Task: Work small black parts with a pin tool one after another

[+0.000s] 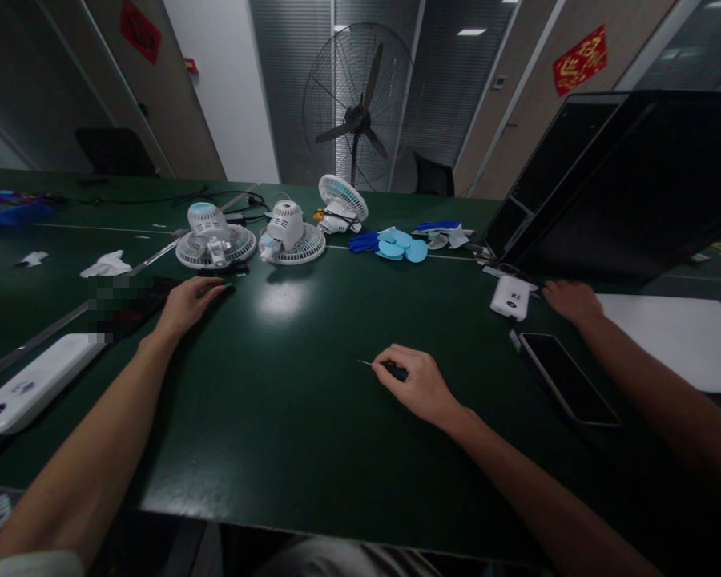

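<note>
Head view, dim light. Part of the worktop beside the left hand is blotted out by a pixelated patch; what lies there cannot be read. The left hand rests flat near the left-middle of the worktop, fingers extended over a small dark item with a green speck at the fingertips. Item too dark to identify; the grip is not closed round it, fingers only laid on top.

Right hand sits near the worktop's centre, towards the near edge. Its grip is closed, fingers curled round a thin tool. Only a dark handle stub and a fine pale metal tip show, pointing left, lying low to the surface. Most of the handle is hidden in the fist, so the tool's type is uncertain.

A third hand, another person's, enters from the right edge and lies beside a small white device. A dark phone lies just nearer.

Towards the far edge: two small white fans face down, a third tilted. Blue round pieces lie right of them.
</note>
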Motion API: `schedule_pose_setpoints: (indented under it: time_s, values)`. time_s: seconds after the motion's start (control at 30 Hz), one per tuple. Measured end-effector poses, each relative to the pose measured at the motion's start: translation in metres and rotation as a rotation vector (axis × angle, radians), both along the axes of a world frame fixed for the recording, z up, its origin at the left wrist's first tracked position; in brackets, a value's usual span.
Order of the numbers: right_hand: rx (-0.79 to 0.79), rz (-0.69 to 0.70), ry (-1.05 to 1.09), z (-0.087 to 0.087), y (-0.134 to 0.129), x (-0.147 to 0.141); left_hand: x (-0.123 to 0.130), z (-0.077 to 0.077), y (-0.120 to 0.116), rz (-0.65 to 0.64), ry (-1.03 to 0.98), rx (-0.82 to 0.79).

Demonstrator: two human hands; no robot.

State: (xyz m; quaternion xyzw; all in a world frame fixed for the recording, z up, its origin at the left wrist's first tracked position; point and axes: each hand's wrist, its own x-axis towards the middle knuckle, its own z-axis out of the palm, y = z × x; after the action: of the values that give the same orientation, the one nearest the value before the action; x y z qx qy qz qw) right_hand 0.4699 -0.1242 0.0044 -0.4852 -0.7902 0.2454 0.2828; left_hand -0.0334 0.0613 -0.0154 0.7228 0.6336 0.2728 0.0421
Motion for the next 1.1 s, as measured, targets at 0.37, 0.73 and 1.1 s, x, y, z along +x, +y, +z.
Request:
schedule_pose_setpoints:
  time_s: [0.37,0.73,1.1]
  values:
    - [0.009,-0.003,-0.015,0.000,0.000,0.000,0.029,0.003,0.002,-0.105,-0.011,-0.058]
    - [0.006,-0.001,-0.005,0.000,0.001,-0.001,0.054,0.014,-0.009,-0.135,-0.065,-0.094]
    - [0.010,0.005,-0.019,0.000,0.001,0.000,0.090,0.005,0.003,-0.162,0.213,-0.002]
